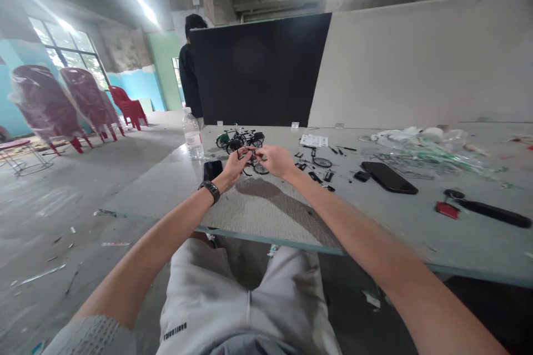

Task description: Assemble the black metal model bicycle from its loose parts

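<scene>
Both my arms reach out over a grey table (pixel 258 211). My left hand (pixel 235 165), with a black watch on its wrist, and my right hand (pixel 275 161) meet above the table, fingers pinched on a small black model bicycle part (pixel 253 161) with a wheel. Just behind them stand finished model bicycles (pixel 239 140), one green and one black. Small loose black parts (pixel 320 169) lie to the right of my right hand.
A water bottle (pixel 193 134) stands at the table's left edge, with a dark phone (pixel 212 169) near it. Another phone (pixel 389 177), a black-handled tool (pixel 491 212), plastic wrapping (pixel 420 147) and a leaflet (pixel 313 140) lie to the right. A person (pixel 190 69) stands by a black panel; red chairs (pixel 79 102) stand at the left.
</scene>
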`<act>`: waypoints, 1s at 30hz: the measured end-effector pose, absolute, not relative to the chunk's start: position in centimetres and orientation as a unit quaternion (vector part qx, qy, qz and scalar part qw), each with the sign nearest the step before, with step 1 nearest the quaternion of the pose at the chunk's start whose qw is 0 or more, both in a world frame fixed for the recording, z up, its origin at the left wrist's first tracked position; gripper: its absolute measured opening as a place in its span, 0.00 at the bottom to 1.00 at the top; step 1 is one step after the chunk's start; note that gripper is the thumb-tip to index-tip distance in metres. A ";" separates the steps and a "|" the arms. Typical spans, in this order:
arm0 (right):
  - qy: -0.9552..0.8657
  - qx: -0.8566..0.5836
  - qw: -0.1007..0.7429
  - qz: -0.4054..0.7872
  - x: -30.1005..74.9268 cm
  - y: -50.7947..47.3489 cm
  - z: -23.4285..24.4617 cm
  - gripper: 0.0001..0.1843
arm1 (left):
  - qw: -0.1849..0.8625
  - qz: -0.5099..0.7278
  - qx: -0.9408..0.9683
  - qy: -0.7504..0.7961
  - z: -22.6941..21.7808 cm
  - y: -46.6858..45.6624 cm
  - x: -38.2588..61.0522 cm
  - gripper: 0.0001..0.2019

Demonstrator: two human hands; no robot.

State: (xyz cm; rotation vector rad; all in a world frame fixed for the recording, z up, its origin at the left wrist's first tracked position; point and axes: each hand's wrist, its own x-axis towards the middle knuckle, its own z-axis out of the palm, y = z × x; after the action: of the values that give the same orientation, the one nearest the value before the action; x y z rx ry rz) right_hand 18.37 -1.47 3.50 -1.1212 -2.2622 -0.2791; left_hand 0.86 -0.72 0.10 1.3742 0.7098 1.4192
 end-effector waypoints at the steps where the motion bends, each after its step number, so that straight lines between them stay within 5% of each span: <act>1: -0.850 -0.423 0.295 -0.110 18.4 -1.5 3.4 0.12 | 0.496 0.587 0.568 0.294 0.1 -0.7 0.9 0.08; 21: -0.833 -0.394 0.386 0.046 18.1 -1.3 3.8 0.14 | 0.507 0.593 0.570 0.259 0.5 -1.0 0.6 0.09; 30: -0.830 -0.412 0.356 0.122 18.3 -0.6 3.5 0.18 | 0.517 0.593 0.566 0.247 0.4 -0.7 0.7 0.09</act>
State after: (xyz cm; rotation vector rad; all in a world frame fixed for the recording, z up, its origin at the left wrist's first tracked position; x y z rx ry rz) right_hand 18.34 -0.55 3.46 -1.0638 -2.1433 0.3142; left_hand 0.68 -0.72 0.42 1.3580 0.5918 1.4227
